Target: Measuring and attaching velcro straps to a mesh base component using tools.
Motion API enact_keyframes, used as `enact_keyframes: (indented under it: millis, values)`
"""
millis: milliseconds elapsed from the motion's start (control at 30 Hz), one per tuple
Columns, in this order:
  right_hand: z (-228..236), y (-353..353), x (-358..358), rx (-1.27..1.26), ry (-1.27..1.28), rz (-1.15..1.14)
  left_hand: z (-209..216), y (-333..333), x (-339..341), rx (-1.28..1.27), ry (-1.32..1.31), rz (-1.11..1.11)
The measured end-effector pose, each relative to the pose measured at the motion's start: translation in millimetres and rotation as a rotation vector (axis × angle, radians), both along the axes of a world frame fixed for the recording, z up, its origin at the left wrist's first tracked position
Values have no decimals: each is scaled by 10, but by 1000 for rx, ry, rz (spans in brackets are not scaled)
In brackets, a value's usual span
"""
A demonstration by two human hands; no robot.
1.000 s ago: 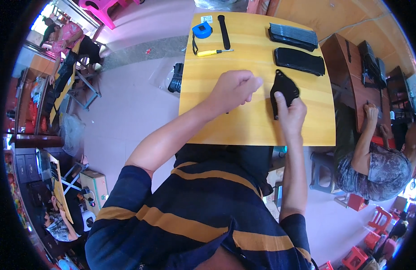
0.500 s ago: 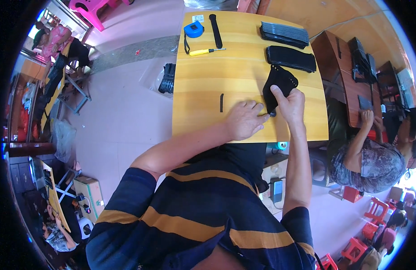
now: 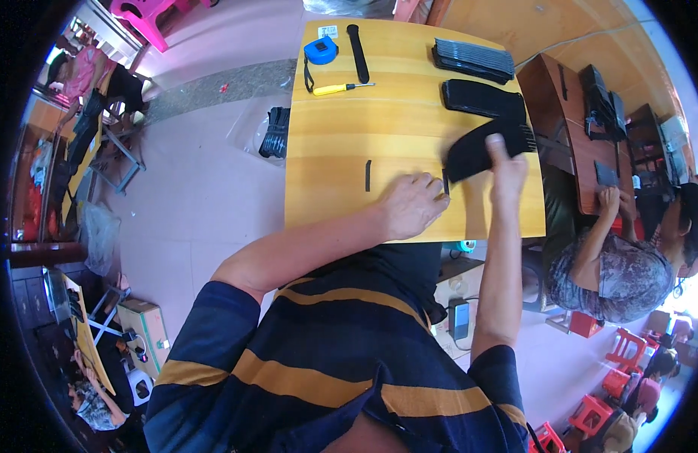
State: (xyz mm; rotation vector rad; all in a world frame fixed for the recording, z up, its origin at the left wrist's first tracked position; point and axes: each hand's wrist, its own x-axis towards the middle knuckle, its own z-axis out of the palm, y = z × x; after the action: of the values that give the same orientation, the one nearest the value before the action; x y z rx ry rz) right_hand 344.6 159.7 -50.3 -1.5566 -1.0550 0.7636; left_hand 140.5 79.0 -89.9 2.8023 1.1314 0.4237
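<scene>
Here, clear plastic (image 3: 251, 134) holds dark strips (image 3: 275, 134); right fingers (image 3: 497, 148) grip black fabric (image 3: 473, 153).

Small workshop with several work stations sharing one room. The yellow wood-topped desk (image 3: 326, 136) carries tools, a blue tape measure (image 3: 321, 50) and a yellow-handled screwdriver (image 3: 330, 89), together with two stacks of flat black pieces (image 3: 483, 98). Further stations surround it: a seated co-worker (image 3: 617, 279) at a red-brown desk (image 3: 579, 136) on the right, a person in pink (image 3: 92, 72) at upper left, another person (image 3: 96, 408) at lower left. Simple furnishings accord with this use: folding legs (image 3: 126, 162), red plastic stools (image 3: 590, 414) and a cardboard box (image 3: 143, 332) on the tiled floor (image 3: 190, 196).
</scene>
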Motion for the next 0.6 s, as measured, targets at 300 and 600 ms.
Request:
enact_keyframes:
  millis: [300,600]
  values:
    - [791,-66,491,326,482,119,70,-30,-149,-241,-190,1]
    - [134,-758,-239,55,768,177,493,132,-340,-610,-1020,230]
